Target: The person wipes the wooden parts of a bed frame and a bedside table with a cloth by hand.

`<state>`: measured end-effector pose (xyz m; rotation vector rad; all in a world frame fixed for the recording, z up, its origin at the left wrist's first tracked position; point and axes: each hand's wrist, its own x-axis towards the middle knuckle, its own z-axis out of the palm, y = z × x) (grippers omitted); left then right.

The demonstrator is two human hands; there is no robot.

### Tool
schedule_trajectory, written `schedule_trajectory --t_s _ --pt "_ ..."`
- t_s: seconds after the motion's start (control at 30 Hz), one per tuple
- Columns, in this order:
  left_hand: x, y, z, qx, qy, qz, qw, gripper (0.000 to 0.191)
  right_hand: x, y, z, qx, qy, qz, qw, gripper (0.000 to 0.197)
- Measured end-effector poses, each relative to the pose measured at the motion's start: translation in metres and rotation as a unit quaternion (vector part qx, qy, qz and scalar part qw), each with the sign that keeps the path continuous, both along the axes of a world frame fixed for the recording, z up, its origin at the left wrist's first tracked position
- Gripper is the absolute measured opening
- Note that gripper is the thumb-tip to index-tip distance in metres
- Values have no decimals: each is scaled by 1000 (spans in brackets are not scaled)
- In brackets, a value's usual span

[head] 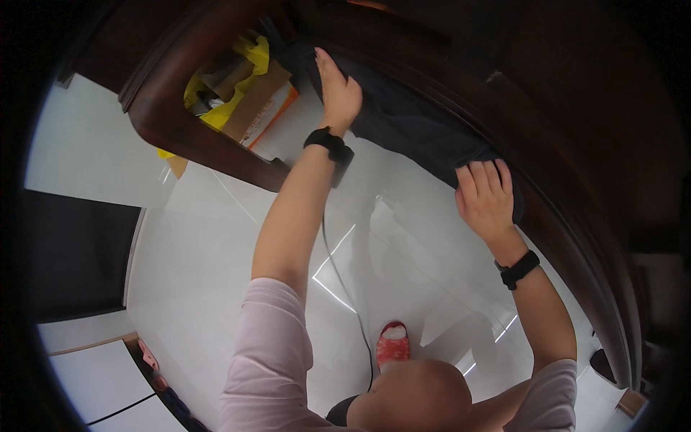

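Note:
A dark grey cloth (402, 116) hangs along the lower front of a dark wooden piece of furniture (459, 89). My left hand (337, 92) lies flat against the cloth's left part, its fingers stretched out and not closed around anything. At the right end, my right hand (484, 189) has its fingers bent over a bunched fold of the same cloth, the fingertips partly hidden in it. Black bands circle both wrists.
Behind the curved wooden leg (210, 151) sits a cardboard box (256, 110) with a yellow plastic bag (221, 113). A thin cable (345, 294) runs across the glossy tiled floor (216, 259). One foot wears a red slipper (393, 345). Shoes (175, 400) line a white cabinet (102, 378).

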<state>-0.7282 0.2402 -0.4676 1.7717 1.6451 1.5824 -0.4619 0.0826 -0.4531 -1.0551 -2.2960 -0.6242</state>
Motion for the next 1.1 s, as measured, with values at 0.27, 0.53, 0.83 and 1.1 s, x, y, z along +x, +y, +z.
schedule_trajectory --t_s 0.27,0.53,0.83,1.1 --pt "-23 18 -5 -18 55 48 997 73 -5 7 2 45 29 -28 998 53" --pt "0 -10 -14 -31 47 -39 998 75 -1 -1 9 -34 -39 -91 995 47" --pt "112 -100 -21 66 170 -88 979 80 74 -55 20 -50 -61 -86 993 44" --pt "261 -215 -15 60 235 -221 945 87 194 -140 9 -26 -22 -116 993 34"
